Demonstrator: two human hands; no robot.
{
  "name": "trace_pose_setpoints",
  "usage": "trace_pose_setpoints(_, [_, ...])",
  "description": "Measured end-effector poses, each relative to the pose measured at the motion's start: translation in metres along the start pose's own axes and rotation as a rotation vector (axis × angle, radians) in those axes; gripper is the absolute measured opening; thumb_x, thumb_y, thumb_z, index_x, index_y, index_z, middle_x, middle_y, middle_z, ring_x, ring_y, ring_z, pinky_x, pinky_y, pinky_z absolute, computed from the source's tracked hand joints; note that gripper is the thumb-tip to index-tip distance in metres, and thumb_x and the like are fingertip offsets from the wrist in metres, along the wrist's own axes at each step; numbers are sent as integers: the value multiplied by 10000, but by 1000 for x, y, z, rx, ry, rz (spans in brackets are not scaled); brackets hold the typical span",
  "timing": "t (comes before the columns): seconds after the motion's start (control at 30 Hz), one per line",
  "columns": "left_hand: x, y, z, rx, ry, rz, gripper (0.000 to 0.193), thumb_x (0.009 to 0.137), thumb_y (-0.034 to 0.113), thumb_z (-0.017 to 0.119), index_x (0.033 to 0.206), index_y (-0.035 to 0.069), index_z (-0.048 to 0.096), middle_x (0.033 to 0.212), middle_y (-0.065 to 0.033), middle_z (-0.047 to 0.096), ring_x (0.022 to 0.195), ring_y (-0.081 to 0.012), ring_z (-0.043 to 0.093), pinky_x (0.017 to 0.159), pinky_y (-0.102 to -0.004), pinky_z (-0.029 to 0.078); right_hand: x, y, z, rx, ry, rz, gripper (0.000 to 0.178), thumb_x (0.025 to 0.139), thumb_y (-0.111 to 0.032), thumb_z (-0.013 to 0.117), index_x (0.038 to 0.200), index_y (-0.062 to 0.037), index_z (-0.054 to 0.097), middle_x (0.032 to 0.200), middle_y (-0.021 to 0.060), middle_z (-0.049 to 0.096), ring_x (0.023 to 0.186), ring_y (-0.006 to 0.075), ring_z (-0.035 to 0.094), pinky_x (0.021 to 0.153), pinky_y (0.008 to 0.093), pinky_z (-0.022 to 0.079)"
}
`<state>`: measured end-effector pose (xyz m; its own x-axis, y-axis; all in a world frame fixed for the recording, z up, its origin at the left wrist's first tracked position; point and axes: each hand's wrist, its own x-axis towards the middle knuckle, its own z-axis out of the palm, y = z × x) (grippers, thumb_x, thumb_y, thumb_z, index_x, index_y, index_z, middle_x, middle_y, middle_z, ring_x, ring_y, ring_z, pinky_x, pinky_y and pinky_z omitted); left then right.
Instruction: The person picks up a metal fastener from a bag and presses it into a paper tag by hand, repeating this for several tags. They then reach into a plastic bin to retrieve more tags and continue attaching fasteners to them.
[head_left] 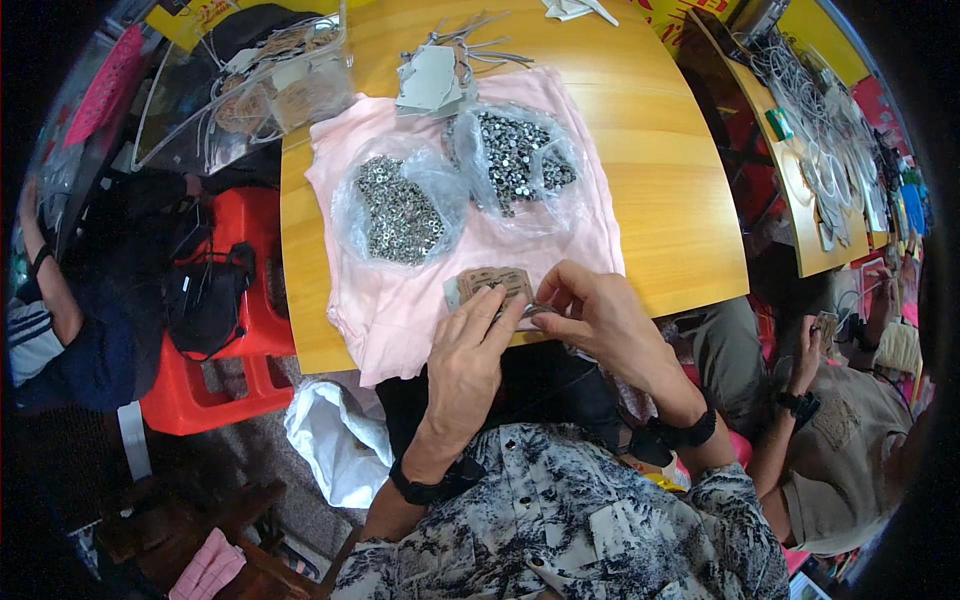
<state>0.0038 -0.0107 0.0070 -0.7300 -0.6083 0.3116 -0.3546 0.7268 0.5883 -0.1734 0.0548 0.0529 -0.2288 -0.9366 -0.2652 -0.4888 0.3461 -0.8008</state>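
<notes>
A small flat brown board (490, 282) with a pale grey edge lies at the near edge of the pink cloth (590, 170). My left hand (465, 355) holds it down with stretched fingers laid over its lower part. At the board's right side, my right hand (590, 310) is closed in a pinch around a thin grey piece, which looks like a cable end; the fingers partly hide it. Beyond the board lie two clear plastic bags, one of small metal nuts (400, 215), the other of dark and silvery small metal parts (515, 150).
Grey plates (430, 80) with grey cables lie behind the bags on the wooden table (670, 170). A clear bin (290, 95) of brown boards stands far left. A red stool (215, 380) with a black bag is left. At right, another person (840, 440) sits close by.
</notes>
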Motion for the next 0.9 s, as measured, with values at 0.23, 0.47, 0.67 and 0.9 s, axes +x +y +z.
trace_pose_setpoints(0.23, [5, 4, -6, 128, -96, 63, 448, 800, 23, 572, 1244, 67, 612, 1228, -128, 584, 1113, -296, 556, 906, -399, 446, -4, -2, -10, -185, 46, -87, 147, 827, -169, 686, 889, -39, 656, 815, 142, 654, 757, 339, 648, 653, 412, 502])
trace_pose_setpoints(0.47, [4, 6, -3, 162, -110, 43, 427, 796, 44, 581, 1221, 63, 617, 1236, -112, 577, 1112, -287, 551, 903, -400, 446, 45, -11, -17, -282, 258, -255, 82, 829, -104, 647, 868, -36, 621, 837, 140, 616, 782, 365, 619, 655, 441, 480])
trace_pose_setpoints(0.67, [1, 5, 0, 111, -73, 13, 460, 774, -33, 567, 1209, 99, 640, 1242, -89, 572, 1128, -284, 537, 908, -406, 435, 71, 4, -9, -324, 280, -333, 81, 831, -91, 617, 891, -38, 624, 856, 125, 608, 812, 360, 613, 674, 437, 483])
trace_pose_setpoints(0.9, [-2, 3, 0, 94, -66, 5, 452, 784, -26, 578, 1213, 102, 638, 1255, -87, 564, 1139, -280, 534, 921, -406, 427, 79, 8, -5, -332, 287, -318, 115, 807, -113, 684, 895, -46, 656, 835, 106, 616, 753, 310, 619, 668, 382, 489])
